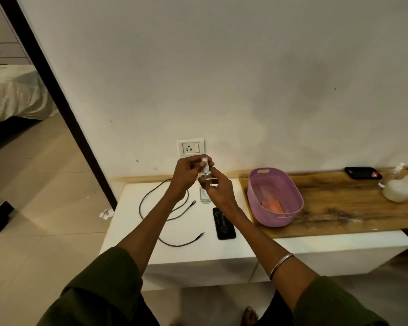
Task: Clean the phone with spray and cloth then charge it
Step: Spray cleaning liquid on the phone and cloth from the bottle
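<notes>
Phone (223,223) on white cabinet top (132,229)

Lilac basket (266,182), orange cloth (271,206), black phone (224,224), grey cable (174,216), olive sleeves (104,285)

Phone (223,224): black, flat on white table.
Spray (205,182): clear small bottle — upright, held.
Cable (172,208): grey, looped — left of phone.
Cloth (272,206): orange, in basket.

A home: through a dark-framed doorway (64,109) a bed with a pale rumpled sheet (12,92) stands on beige floor tiles (45,161), and a white wall socket (190,147) sits above a low white bench (132,227).
</notes>
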Motion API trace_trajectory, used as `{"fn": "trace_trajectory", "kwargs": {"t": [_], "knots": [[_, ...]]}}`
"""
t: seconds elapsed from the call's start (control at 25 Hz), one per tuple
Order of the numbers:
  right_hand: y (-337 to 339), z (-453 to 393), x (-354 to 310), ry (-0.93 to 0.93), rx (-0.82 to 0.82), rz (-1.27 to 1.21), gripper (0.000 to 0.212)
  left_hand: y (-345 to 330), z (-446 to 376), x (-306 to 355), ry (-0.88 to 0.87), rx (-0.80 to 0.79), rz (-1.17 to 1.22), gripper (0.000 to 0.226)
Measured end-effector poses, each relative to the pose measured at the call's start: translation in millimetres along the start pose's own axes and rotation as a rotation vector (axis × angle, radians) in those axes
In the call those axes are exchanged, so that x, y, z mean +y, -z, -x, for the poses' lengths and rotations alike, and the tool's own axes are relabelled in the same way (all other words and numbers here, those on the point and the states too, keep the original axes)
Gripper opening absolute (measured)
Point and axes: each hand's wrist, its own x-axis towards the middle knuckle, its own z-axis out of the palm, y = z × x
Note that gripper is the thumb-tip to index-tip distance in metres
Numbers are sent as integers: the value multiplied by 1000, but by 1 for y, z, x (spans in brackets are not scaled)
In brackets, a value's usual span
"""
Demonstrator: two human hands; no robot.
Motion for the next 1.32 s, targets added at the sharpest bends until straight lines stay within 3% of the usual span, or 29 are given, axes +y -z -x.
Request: {"fn": "trace_trajectory", "kwargs": {"t": [0.16,0.36,0.52,0.64,0.76,0.92,1.04,1.12,1.32], "knots": [[-3,3,-6,38,141,115,46,-21,7,-1,11,325,-5,15],[-7,11,-3,89,287,251,45,-35,9,15,-76,504,92,12],[-12,30,20,-106,250,160,50,-21,-10,29,-116,453,72,18],[-11,40,38,-73,258,155,48,-11,-13,6,-73,447,-64,20],[-8,45,63,-76,243,117,48,1,-8,-47,-27,411,-255,29],[2,47,99,-62,203,96,50,10,12,-135,129,383,-383,8],[6,47,132,-101,188,53,45,13,27,-203,205,344,-534,14],[5,45,153,-115,151,40,45,14,30,-242,240,300,-603,6],[8,45,183,-149,86,59,54,8,38,-291,269,240,-694,13]]}}
